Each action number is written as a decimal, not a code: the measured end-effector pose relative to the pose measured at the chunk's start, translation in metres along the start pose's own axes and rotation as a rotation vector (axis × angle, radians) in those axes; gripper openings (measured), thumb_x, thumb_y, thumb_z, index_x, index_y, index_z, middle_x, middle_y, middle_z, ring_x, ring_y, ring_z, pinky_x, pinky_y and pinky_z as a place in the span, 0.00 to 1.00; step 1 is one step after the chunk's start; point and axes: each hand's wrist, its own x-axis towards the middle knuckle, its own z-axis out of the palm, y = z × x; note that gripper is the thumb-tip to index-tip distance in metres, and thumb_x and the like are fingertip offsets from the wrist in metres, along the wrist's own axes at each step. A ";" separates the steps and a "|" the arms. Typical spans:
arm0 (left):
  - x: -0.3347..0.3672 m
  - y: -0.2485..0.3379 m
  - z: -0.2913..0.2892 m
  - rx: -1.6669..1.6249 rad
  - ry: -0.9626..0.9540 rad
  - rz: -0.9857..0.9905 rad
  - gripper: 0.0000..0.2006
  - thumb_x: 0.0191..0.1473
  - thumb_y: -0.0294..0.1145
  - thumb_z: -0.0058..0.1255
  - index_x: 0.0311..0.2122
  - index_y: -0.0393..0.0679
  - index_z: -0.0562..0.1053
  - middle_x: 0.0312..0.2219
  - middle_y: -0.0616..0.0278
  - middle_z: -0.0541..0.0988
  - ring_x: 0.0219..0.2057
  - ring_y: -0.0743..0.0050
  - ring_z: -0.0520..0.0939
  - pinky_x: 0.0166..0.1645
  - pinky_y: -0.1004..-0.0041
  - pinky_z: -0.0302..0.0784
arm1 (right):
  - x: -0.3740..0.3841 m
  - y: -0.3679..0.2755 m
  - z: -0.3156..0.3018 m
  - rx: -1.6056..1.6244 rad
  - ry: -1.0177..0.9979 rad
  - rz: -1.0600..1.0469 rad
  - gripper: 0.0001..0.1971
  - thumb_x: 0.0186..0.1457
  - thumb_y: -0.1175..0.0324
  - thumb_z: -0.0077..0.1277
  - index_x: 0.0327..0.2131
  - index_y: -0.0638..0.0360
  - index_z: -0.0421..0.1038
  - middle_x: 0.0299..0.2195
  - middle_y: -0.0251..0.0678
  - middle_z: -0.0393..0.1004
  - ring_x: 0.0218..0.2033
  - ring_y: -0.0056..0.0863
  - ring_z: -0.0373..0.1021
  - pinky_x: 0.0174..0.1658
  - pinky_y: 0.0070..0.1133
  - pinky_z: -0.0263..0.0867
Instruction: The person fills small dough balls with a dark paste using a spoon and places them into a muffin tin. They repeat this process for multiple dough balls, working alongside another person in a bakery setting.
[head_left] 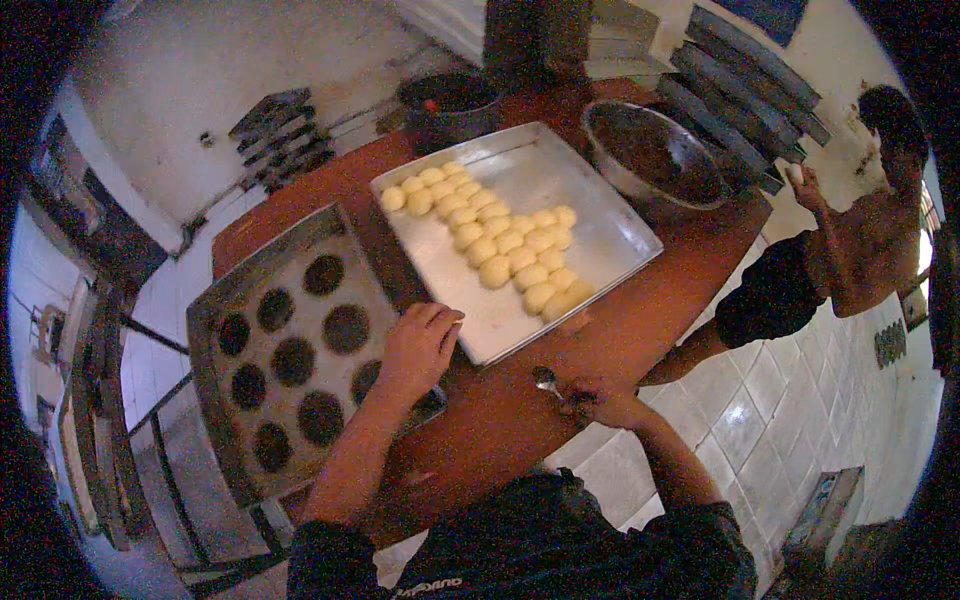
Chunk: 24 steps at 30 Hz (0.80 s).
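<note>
My left hand is at the near left edge of a large metal tray, its fingers curled together; whether a small thing sits between the fingertips cannot be made out. Rows of pale yellow dough balls lie in that tray, packed side by side from the far left corner toward the near right. A small metal spoon is in my closed right hand, just off the tray's near corner. To the left, partly behind my left forearm, stands a second tray with several dark round patches.
Both trays rest on a reddish-brown table. A dark pot and a wide metal bowl with dark contents stand at the back. Stacked dark trays are at the far right. Another person stands right of the table, one hand raised.
</note>
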 end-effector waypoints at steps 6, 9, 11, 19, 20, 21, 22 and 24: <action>0.096 -0.005 0.089 0.273 -0.423 -0.149 0.30 0.48 0.27 0.55 0.60 0.46 0.66 0.50 0.49 0.72 0.45 0.46 0.76 0.51 0.59 0.76 | -0.027 0.044 -0.079 0.418 0.174 -0.080 0.11 0.62 0.63 0.54 0.42 0.60 0.73 0.34 0.29 0.75 0.37 0.21 0.69 0.44 0.23 0.67; 0.112 0.000 0.102 0.314 -0.466 -0.203 0.37 0.46 0.27 0.56 0.64 0.50 0.61 0.50 0.50 0.71 0.45 0.46 0.76 0.52 0.58 0.75 | -0.024 0.064 -0.163 0.400 0.293 -0.063 0.12 0.61 0.64 0.54 0.43 0.61 0.73 0.37 0.30 0.76 0.40 0.22 0.71 0.46 0.24 0.68; 0.114 -0.001 0.102 0.310 -0.423 -0.168 0.35 0.45 0.27 0.56 0.63 0.50 0.63 0.49 0.50 0.72 0.44 0.45 0.75 0.52 0.58 0.74 | -0.006 0.071 -0.230 0.300 0.452 -0.058 0.14 0.60 0.66 0.54 0.46 0.61 0.73 0.38 0.35 0.78 0.42 0.25 0.73 0.48 0.25 0.68; 0.084 0.009 -0.016 -0.110 -0.344 -0.495 0.17 0.51 0.30 0.52 0.47 0.41 0.75 0.44 0.50 0.75 0.45 0.49 0.76 0.54 0.59 0.71 | 0.159 0.105 -0.409 -0.757 0.646 0.025 0.17 0.51 0.72 0.52 0.46 0.62 0.76 0.39 0.53 0.78 0.42 0.48 0.76 0.47 0.37 0.72; 0.076 0.018 -0.035 -0.118 -0.270 -0.531 0.17 0.53 0.32 0.51 0.49 0.41 0.73 0.45 0.52 0.75 0.46 0.54 0.77 0.55 0.60 0.71 | 0.188 0.114 -0.415 -0.806 0.577 0.071 0.16 0.50 0.72 0.52 0.44 0.63 0.76 0.38 0.53 0.78 0.41 0.48 0.76 0.46 0.38 0.72; 0.069 0.027 -0.051 -0.341 -0.156 -0.654 0.18 0.56 0.32 0.50 0.51 0.41 0.72 0.46 0.53 0.74 0.48 0.58 0.75 0.56 0.61 0.70 | 0.216 0.123 -0.419 -0.854 0.504 0.115 0.16 0.49 0.72 0.52 0.43 0.64 0.76 0.38 0.53 0.78 0.40 0.49 0.76 0.44 0.39 0.73; 0.063 0.038 -0.062 -0.565 -0.036 -0.771 0.18 0.58 0.32 0.49 0.54 0.42 0.70 0.48 0.55 0.73 0.50 0.62 0.73 0.57 0.61 0.69 | 0.242 0.132 -0.421 -0.885 0.467 0.132 0.15 0.49 0.72 0.52 0.41 0.65 0.76 0.37 0.53 0.78 0.39 0.49 0.76 0.43 0.39 0.74; 0.054 0.055 -0.074 -0.391 -0.014 -0.909 0.18 0.62 0.44 0.46 0.49 0.41 0.72 0.42 0.54 0.75 0.42 0.59 0.75 0.53 0.59 0.70 | 0.289 0.148 -0.421 -0.928 0.428 0.136 0.12 0.48 0.72 0.52 0.37 0.67 0.77 0.36 0.53 0.78 0.37 0.49 0.77 0.41 0.38 0.74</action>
